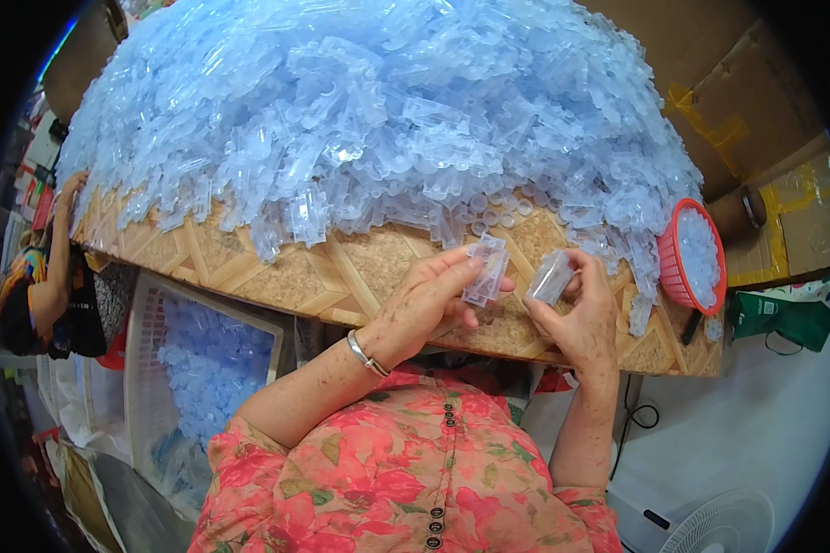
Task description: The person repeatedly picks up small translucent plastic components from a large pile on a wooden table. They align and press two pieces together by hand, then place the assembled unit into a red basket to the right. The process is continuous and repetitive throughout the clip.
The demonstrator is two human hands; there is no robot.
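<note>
The person wore a short-sleeved pink-and-red floral blouse (406, 479) with dark round buttons (436, 512), and a silver metal bangle (367, 354) on the left wrist.

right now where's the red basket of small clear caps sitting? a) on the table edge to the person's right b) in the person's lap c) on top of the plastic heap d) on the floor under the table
a: the red basket rests at the right end of the table, just beyond the right hand.

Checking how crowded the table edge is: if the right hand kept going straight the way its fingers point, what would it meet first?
The right hand points up-left holding a clear plastic piece; it would probably meet the heap of pale blue plastic parts first, though depth is unclear.
</note>
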